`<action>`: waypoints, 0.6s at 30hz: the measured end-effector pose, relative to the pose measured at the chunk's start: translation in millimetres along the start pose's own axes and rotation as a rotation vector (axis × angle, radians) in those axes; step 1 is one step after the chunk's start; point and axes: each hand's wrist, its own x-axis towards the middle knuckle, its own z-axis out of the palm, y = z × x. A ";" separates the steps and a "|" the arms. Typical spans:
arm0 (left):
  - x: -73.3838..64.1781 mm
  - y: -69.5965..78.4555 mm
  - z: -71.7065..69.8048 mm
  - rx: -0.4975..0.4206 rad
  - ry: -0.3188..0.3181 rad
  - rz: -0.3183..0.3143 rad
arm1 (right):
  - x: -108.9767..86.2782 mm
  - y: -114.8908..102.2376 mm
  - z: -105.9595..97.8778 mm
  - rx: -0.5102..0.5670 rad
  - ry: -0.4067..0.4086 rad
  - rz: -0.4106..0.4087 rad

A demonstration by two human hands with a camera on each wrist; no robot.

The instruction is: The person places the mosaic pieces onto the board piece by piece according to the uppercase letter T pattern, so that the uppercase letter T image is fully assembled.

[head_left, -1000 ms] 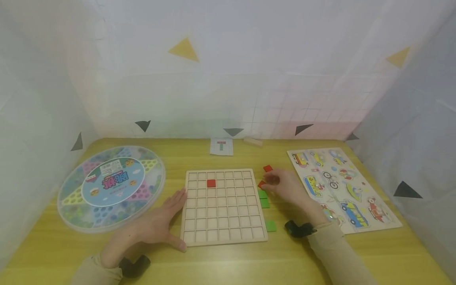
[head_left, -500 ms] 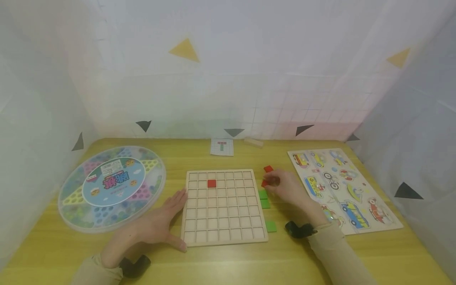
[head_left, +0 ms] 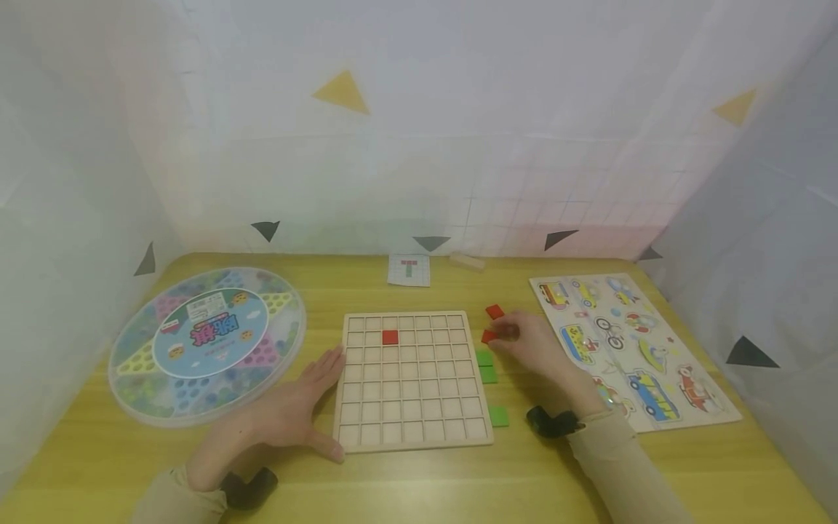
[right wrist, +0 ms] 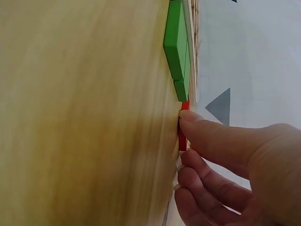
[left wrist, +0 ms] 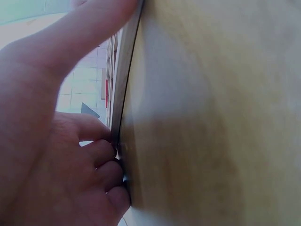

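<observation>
A wooden grid board (head_left: 425, 372) lies flat on the table, one red square tile (head_left: 390, 337) set in a cell of its second row from the back. My left hand (head_left: 281, 418) rests along the board's left edge, fingers straight and thumb spread at the front corner. Just past the right edge, my right hand (head_left: 533, 349) pinches another red tile (right wrist: 183, 136) by thumb and fingertips, close to the table. A further red tile (head_left: 495, 311) lies just behind these fingers. Nearer me, beside the board, are green tiles (head_left: 488, 375), two together and one apart (head_left: 500, 417).
At left lies a round Chinese-checkers set (head_left: 209, 335) with a clear cover. A vehicle picture puzzle (head_left: 628, 342) is at right. Behind the board are a small card (head_left: 398, 276) with a red and green T and a wooden block (head_left: 467, 262). Pale cloth walls (head_left: 419, 167) surround the table.
The red tile at my right fingertips has shifted slightly to the right, away from the green tiles. My left hand has stayed in place at the board.
</observation>
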 end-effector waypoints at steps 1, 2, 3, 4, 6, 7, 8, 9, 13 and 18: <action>0.1 0.2 -0.2 -0.002 0.000 -0.001 | 0.0 0.6 0.1 -0.004 -0.002 0.000; 0.2 0.3 -0.3 -0.002 0.000 0.001 | 0.0 1.0 0.4 -0.006 -0.002 0.004; 0.2 0.5 -0.5 -0.001 0.001 0.001 | 0.2 1.7 0.7 -0.013 -0.002 0.002; 0.2 0.6 -0.6 -0.001 0.001 0.002 | 0.4 2.2 1.0 -0.019 -0.002 0.001; 0.0 0.7 -0.7 -0.004 0.005 0.008 | 0.8 3.3 1.5 -0.029 0.000 -0.001; 0.1 0.6 -0.6 -0.005 0.006 0.009 | 1.1 3.9 1.9 -0.038 0.002 -0.003; 0.1 0.5 -0.6 -0.004 0.006 0.011 | 1.4 4.3 2.3 -0.045 0.004 -0.004; 0.0 0.5 -0.5 -0.005 0.007 0.011 | 1.5 4.9 2.6 -0.053 0.004 -0.008; 0.3 -0.5 0.1 -0.003 0.008 0.015 | 1.8 5.4 3.6 -0.071 0.007 -0.009; 0.5 -1.2 0.7 0.002 0.009 0.013 | 0.4 3.1 3.1 -0.079 0.002 -0.013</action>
